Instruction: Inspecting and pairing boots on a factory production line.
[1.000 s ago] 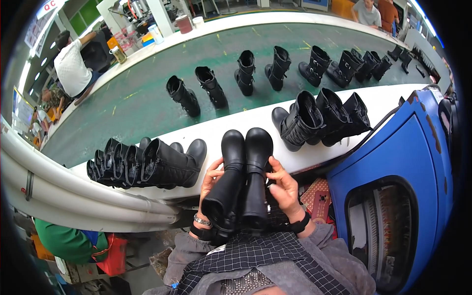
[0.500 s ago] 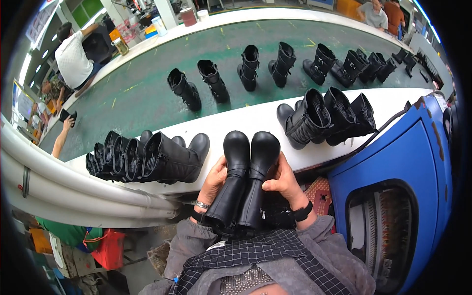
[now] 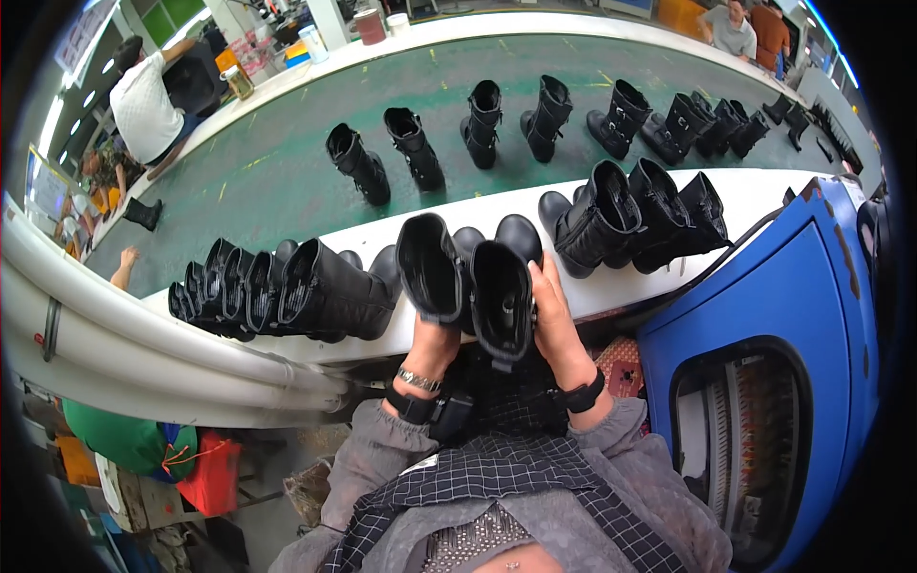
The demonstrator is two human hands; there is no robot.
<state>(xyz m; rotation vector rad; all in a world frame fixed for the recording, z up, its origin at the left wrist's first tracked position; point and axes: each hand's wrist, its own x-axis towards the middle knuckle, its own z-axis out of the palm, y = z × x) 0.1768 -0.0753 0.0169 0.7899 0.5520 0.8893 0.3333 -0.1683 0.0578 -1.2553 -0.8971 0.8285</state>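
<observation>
While handheld, black boots (image 3: 432, 269); white apron label (image 3: 420, 465)

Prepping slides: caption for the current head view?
Left hand and right hand hold two black boots, openings toward the camera, by a white ledge.

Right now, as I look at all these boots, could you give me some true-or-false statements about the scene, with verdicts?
1. The left hand and right hand hold smooth black boots. True.
2. The held boots' openings are hidden from view. False: both openings face the camera.
3. A blue metal machine with a dark window stands on the person's right. True.
4. A bracelet circles the right wrist. False: the silver metal bracelet is on the left wrist.
5. Tall black strapped boots stand on a long green surface. True.
</observation>
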